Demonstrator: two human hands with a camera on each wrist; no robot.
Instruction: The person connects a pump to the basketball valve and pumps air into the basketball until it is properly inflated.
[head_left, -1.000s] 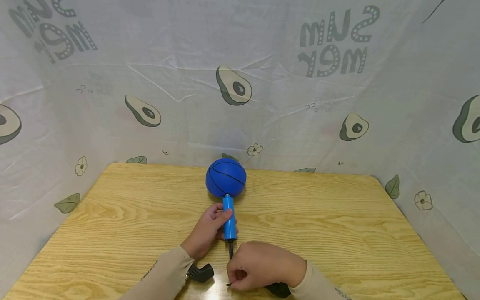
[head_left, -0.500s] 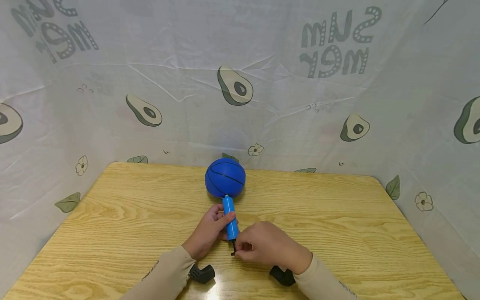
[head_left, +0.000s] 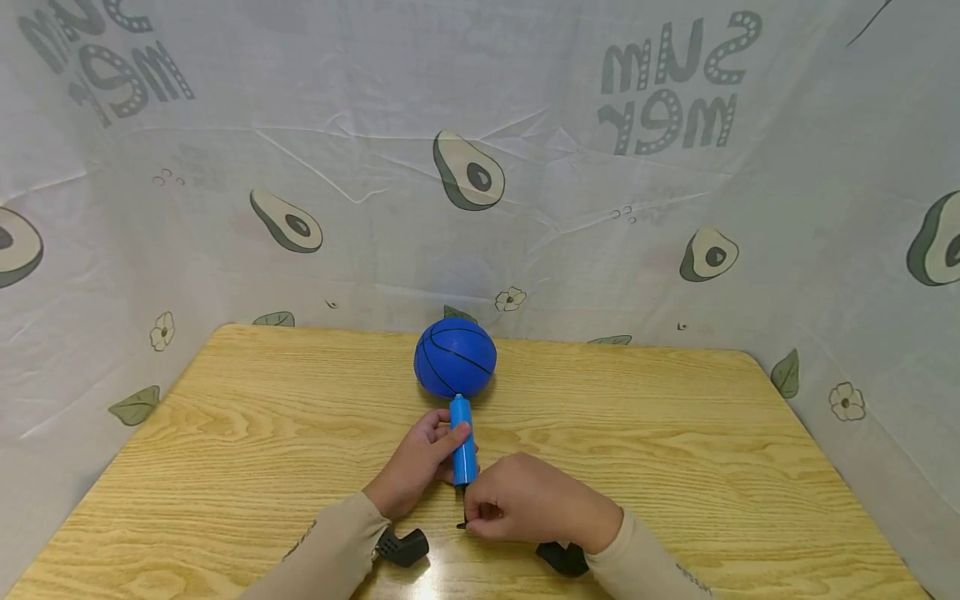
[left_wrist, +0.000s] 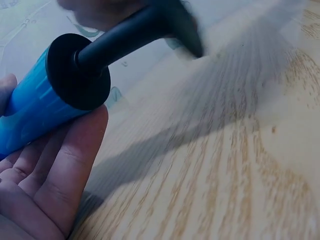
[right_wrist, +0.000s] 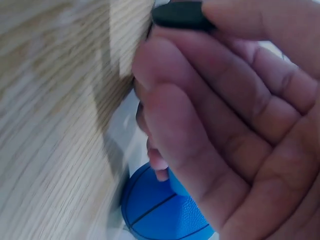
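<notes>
A blue hand pump (head_left: 464, 454) points at a blue ball with black seams (head_left: 455, 357), its tip right at the ball's near side. My left hand (head_left: 415, 461) grips the pump's barrel, thumb on top and fingers beneath, as the left wrist view also shows. Out of the barrel's near end comes a black rod (left_wrist: 122, 45) with a crosswise handle (left_wrist: 182, 25). Curled fingers of my right hand (head_left: 536, 504) hold that black handle; in the right wrist view the thumb presses on the handle's dark end (right_wrist: 182, 15). Most of the handle is hidden by the fingers.
Everything is on a wood-grain table (head_left: 637, 433). Behind and at both sides hangs a pale cloth (head_left: 360, 100) printed with avocados and leaves. Black devices (head_left: 403, 547) sit at both wrists, close over the tabletop.
My right hand first pushed the pump handle in towards the barrel, then drew it partly back out. Ball and pump shifted slightly left, then right. My left hand kept its grip.
</notes>
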